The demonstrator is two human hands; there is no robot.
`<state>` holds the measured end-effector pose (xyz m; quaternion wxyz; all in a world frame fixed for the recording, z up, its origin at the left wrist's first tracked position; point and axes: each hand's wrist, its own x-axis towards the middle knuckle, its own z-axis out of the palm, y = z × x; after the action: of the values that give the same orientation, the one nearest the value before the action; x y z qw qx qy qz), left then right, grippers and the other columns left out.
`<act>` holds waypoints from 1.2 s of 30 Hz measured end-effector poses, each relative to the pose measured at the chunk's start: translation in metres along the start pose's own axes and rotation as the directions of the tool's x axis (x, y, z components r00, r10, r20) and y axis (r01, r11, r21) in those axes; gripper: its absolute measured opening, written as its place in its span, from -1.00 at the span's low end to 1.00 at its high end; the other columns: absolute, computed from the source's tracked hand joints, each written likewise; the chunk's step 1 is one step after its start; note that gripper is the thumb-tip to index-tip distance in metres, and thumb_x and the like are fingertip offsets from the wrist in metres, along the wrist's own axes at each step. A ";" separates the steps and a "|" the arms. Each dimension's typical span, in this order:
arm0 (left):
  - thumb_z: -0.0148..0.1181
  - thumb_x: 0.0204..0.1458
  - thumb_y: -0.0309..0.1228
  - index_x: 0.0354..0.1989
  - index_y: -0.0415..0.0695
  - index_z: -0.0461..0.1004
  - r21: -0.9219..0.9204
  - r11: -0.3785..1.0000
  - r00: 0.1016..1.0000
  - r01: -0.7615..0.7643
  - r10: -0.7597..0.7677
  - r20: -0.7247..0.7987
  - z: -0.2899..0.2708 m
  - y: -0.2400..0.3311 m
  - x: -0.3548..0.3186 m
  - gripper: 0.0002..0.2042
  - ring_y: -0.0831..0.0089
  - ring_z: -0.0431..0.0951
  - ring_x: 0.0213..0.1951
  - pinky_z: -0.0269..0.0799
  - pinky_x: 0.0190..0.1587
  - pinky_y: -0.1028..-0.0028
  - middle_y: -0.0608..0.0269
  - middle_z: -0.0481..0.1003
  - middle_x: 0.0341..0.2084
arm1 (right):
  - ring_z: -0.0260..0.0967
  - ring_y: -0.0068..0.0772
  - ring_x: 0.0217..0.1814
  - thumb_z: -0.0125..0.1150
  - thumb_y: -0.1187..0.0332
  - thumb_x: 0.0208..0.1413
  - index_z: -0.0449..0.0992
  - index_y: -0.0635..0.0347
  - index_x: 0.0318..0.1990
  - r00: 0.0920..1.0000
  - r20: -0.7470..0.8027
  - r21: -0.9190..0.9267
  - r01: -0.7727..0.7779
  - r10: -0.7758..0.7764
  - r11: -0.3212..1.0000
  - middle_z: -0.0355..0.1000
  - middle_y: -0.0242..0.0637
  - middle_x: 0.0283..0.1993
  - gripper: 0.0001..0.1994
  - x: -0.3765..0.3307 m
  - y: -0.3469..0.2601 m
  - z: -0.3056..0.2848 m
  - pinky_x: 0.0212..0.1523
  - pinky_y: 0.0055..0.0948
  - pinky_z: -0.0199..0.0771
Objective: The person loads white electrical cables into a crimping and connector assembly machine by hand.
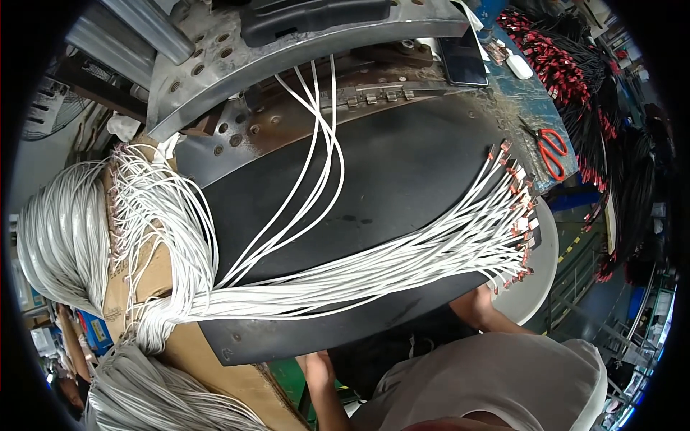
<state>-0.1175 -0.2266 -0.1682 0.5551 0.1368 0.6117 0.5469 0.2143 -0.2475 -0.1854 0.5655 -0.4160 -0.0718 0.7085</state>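
Note:
A long bundle of white cables (323,294) lies across a black sheet (402,151), its connector ends (521,223) with red-orange parts fanned out at the right edge. Several separate white cables (343,169) curve up from the bundle into the metal machine (309,50). My left hand (316,366) is at the sheet's front edge, its fingers hidden beneath. Further right, my right hand (474,305) reaches under the same edge near the connector ends, fingers also out of sight. Whether either hand grips anything cannot be seen.
Coiled grey-white cables (65,237) stand at the left beside cardboard (208,359), with another cable bundle (158,395) below. Red-handled cutters (552,154) and a phone (463,57) lie at the right. Behind them hang black cables with red ends (560,72). A round white surface (544,266) sits under the sheet's right end.

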 end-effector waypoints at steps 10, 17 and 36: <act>0.23 0.16 -0.45 0.01 -0.38 0.48 0.630 0.773 0.511 -0.073 -0.513 0.689 0.045 0.125 -0.032 -0.70 0.50 0.55 -0.36 0.47 -0.32 0.53 0.04 0.61 -0.32 | 0.35 -0.24 0.04 -0.03 0.08 0.39 0.28 0.22 0.28 0.513 0.493 -0.658 -0.308 0.702 0.687 0.40 -0.16 0.10 -0.52 -0.048 -0.114 0.118 0.03 -0.32 0.34; 0.41 -0.08 -0.30 0.05 -0.47 0.37 0.044 0.357 0.273 -0.933 0.623 0.733 0.165 0.213 -0.034 -0.41 0.29 0.54 -0.19 0.42 -0.10 0.43 -0.08 0.43 0.02 | 0.34 -0.23 0.03 0.17 0.09 0.23 0.39 0.01 0.11 0.605 0.629 -0.267 0.757 -0.487 0.596 0.55 -0.29 -0.24 -0.63 -0.112 -0.175 0.221 0.01 0.00 0.27; 0.32 0.02 -0.28 0.05 -0.43 0.36 -0.346 -0.413 -0.528 -0.842 0.761 0.377 0.226 0.296 0.062 -0.47 0.26 0.51 -0.16 0.41 -0.09 0.38 -0.06 0.39 0.03 | 0.54 -0.13 -0.18 0.18 0.11 0.28 0.31 0.17 0.08 0.450 0.788 0.035 0.648 -0.419 0.761 0.54 -0.18 -0.26 -0.60 -0.070 -0.179 0.242 -0.07 -0.20 0.58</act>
<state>-0.0817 0.0457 0.0902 -0.0477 0.7603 0.0822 0.6426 0.1855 -0.1557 0.1086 0.6133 -0.1084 -0.5253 0.5798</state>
